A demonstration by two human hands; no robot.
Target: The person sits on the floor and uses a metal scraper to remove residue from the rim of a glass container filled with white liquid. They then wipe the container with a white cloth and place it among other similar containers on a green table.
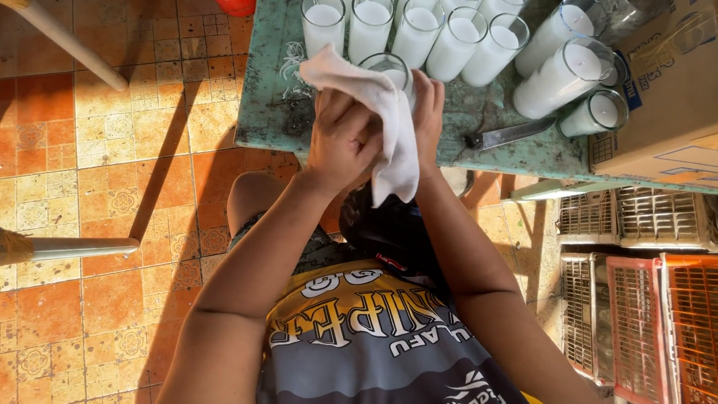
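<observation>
We look down on our two hands, raised together over the near edge of a worn green counter (262, 112). Our left hand (340, 142) is curled shut around a white cloth (393, 127), which drapes over its knuckles and hangs down toward our lap. Our right hand (428, 112) presses flat against the far side of a glass candle (389, 69), fingers together. The candle sits between the two hands, mostly hidden by the cloth, only its rim showing above. Just beyond the hands stands a row of white candles (419, 30) in glasses. Right of our right hand, more candles lie tilted, with a knife (508, 135) flat on the counter and a cardboard box (666, 97) further right.
</observation>
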